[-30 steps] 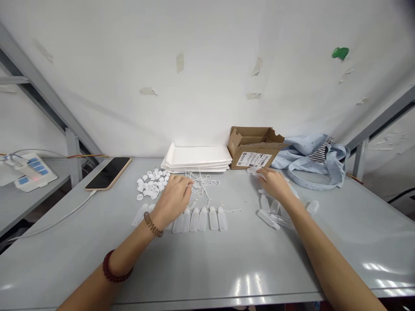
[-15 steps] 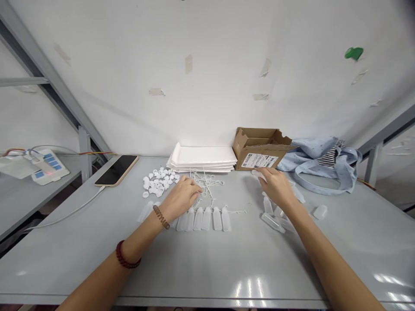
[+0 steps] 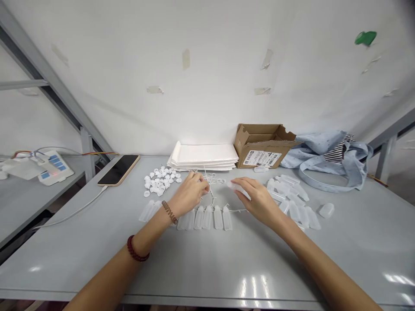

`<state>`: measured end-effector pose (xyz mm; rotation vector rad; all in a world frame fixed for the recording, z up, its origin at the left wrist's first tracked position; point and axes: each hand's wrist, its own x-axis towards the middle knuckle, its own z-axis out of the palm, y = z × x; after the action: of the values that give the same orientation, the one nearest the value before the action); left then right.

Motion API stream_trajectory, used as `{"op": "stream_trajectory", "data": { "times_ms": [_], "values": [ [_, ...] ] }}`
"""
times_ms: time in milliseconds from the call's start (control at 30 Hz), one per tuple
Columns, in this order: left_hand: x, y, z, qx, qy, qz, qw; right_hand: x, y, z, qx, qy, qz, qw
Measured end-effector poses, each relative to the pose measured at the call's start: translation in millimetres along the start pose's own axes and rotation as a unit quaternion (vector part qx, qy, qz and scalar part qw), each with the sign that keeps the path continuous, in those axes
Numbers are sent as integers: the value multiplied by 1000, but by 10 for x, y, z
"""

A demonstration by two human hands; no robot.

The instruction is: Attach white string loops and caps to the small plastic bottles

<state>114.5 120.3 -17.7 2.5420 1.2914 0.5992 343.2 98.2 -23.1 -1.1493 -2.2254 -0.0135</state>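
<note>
- The right hand [image 3: 259, 202] is closed on a translucent bottle [image 3: 238, 187], thumb below and fingers above, lifted over the middle of the bench [image 3: 207, 272].
- The left hand [image 3: 189, 193] is apart from it, fingers curled beside a tangle of white straps [image 3: 212, 179]; whether the fingertips pinch a strap, I cannot tell from this view.
- A brown coiled band [image 3: 170, 211] circles the left wrist, with a dark red bracelet [image 3: 137, 250] nearer the elbow.
- On the near side of the straps, a row of bottles [image 3: 207, 217] lies side by side, necks pointing far; two more at its left end [image 3: 148, 210] show left of the forearm.
- White caps [image 3: 161, 180] lie in a loose heap left of the straps.
- Right of the right hand, loose bottles [image 3: 294, 196] lie in a jumbled pile.
- At the far side, a stack of white envelopes [image 3: 203, 154] lies just left of an open cardboard box [image 3: 261, 149], with a light blue cloth bag [image 3: 324, 172] to the box's right.
- Far left, a phone [image 3: 119, 170] lies face up, a white cable [image 3: 73, 214] plugged into its near end.
</note>
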Motion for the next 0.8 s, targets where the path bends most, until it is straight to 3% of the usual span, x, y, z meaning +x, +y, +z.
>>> {"op": "stream_trajectory", "data": {
  "times_ms": [133,333,500,600,800],
  "values": [
    [33,-3,-127,-186,71,-75,977,3,-6,-2,-3,6,-9,1000],
    [45,-70,-242,-495,157,-159,840,-13,-14,3,0,19,-15,1000],
    [43,-89,-275,-599,188,-153,763,-16,-41,15,-1,17,-23,1000],
    [46,-109,-302,-621,214,-144,740,-10,-51,23,0,18,-31,999],
    [26,-127,-361,-626,225,-132,735,-7,-106,23,40,22,-22,999]
  ]
}}
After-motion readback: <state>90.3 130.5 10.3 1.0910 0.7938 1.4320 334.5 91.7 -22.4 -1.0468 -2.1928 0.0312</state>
